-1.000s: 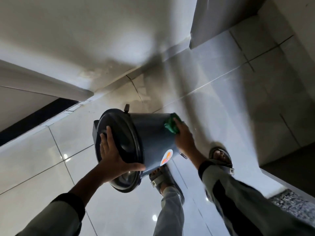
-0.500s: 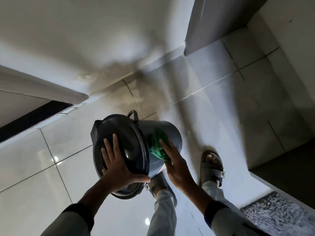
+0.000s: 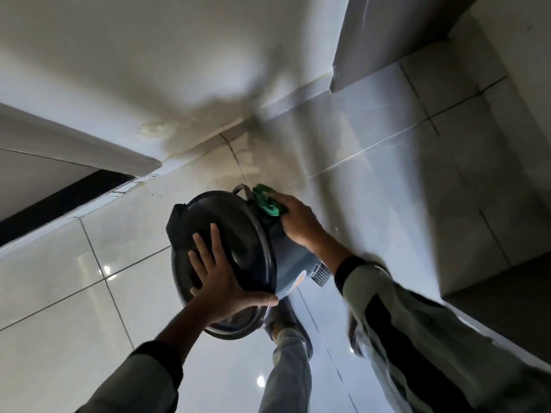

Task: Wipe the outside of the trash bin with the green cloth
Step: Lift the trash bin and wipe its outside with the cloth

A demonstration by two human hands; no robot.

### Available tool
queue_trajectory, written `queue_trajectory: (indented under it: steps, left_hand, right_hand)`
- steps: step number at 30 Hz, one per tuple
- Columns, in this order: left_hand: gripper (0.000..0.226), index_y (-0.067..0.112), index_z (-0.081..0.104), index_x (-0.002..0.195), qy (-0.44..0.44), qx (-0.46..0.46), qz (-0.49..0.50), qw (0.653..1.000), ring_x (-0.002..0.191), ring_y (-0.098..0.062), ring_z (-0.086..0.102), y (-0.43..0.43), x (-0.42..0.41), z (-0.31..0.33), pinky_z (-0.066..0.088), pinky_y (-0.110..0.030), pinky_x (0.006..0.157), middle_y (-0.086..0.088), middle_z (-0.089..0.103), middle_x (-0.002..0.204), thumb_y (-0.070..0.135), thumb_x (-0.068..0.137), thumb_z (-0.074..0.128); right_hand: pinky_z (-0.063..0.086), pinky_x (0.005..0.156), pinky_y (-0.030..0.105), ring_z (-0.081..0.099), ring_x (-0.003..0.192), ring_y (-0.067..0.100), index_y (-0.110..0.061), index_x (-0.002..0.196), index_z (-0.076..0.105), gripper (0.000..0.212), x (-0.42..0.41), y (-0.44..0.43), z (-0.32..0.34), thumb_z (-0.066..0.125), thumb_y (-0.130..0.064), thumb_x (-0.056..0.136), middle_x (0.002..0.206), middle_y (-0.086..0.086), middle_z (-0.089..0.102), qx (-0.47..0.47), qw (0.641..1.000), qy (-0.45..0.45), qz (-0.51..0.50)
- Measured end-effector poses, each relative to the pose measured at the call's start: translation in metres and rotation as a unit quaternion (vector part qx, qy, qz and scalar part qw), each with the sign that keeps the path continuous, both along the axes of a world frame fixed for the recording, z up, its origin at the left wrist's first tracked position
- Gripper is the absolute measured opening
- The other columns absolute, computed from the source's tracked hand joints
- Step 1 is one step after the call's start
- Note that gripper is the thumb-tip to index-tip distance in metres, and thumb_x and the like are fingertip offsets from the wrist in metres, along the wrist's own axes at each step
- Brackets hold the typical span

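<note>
A dark grey round trash bin (image 3: 286, 257) is held tilted above the tiled floor, its black lid (image 3: 232, 234) facing me. My left hand (image 3: 219, 281) lies flat across the lid, with the thumb hooked around the rim. My right hand (image 3: 298, 222) presses the green cloth (image 3: 267, 201) against the bin's upper side wall, just behind the lid rim and beside the wire handle. An orange and white sticker shows low on the bin's side.
Glossy pale floor tiles (image 3: 74, 293) spread below. A white wall (image 3: 149, 70) is ahead, a door frame with a dark gap (image 3: 59, 198) at left, and a grey cabinet edge (image 3: 372, 40) at top right. A sandalled foot (image 3: 283, 320) stands under the bin.
My right hand has slid the green cloth up the bin's side toward the handle and lid rim. My left hand has kept its hold on the lid.
</note>
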State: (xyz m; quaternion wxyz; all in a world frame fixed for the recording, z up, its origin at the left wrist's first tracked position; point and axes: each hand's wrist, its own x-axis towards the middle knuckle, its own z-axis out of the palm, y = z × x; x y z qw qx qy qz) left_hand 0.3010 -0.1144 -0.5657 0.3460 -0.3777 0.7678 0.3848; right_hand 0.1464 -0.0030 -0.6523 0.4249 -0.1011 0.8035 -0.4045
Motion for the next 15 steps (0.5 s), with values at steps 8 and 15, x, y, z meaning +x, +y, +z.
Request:
queue_trajectory:
  steps: [8, 15]
  left_hand:
    - [0.173, 0.042, -0.039, 0.145, -0.031, 0.009, 0.045, 0.998, 0.147, -0.041, -0.035, -0.011, -0.035, 0.0, -0.007, -0.062, 0.121, -0.006, -0.047, 0.158, 0.056, 0.04, 0.097]
    - [0.163, 0.056, -0.044, 0.134, -0.024, -0.015, 0.049, 0.998, 0.147, -0.041, -0.035, 0.035, -0.035, -0.004, 0.0, -0.073, 0.115, -0.005, -0.044, 0.16, 0.078, 0.03, 0.079]
  right_hand:
    - [0.047, 0.098, 0.022, 0.046, 0.134, 0.015, -0.022, 0.148, 0.027, 0.062, 0.149, 0.084, 0.034, 0.051, -0.011, 0.093, 0.152, -0.001, 0.036, 0.027, 0.996, 0.038, -0.082]
    - [0.051, 0.083, 0.045, 0.063, 0.101, 0.043, 0.003, 0.123, 0.048, 0.041, 0.118, 0.116, 0.022, 0.061, -0.008, 0.085, 0.11, 0.03, 0.064, 0.239, 0.926, -0.02, -0.291]
